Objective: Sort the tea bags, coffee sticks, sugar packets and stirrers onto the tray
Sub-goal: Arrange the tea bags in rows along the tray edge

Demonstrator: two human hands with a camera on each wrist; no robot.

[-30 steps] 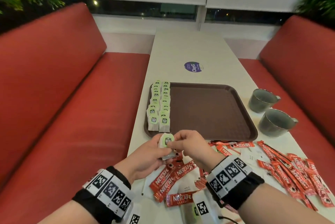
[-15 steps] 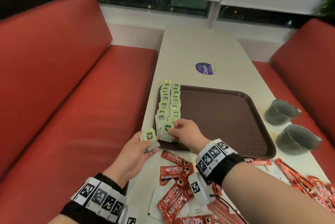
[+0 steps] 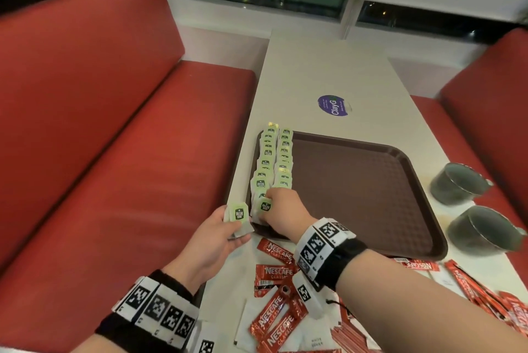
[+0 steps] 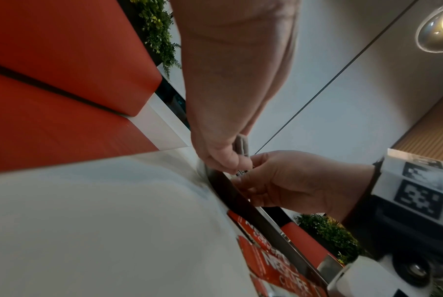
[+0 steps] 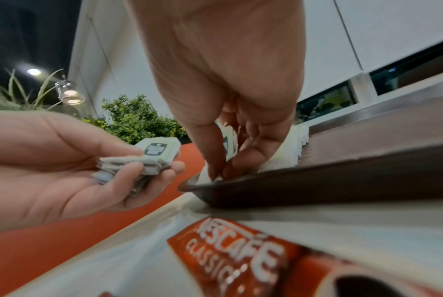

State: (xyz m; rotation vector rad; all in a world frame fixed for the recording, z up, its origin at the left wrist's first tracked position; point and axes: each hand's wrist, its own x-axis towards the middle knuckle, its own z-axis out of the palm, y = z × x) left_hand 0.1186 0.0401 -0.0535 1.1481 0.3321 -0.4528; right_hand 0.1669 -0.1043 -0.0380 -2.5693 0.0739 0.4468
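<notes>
A brown tray lies on the white table with two rows of green tea bags along its left edge. My right hand pinches one tea bag at the tray's near left corner, its fingertips down at the tray rim. My left hand hovers just left of the tray and holds a small stack of tea bags. Red Nescafe coffee sticks and white sugar packets lie loose on the table near me.
Two grey mugs stand right of the tray. More coffee sticks are scattered at the near right. A purple sticker sits beyond the tray. Red bench seats flank the table.
Both hands moved from the loose pile toward the tray's near left corner. The right hand took one tea bag from the left hand's stack and lowered it onto the left row.
</notes>
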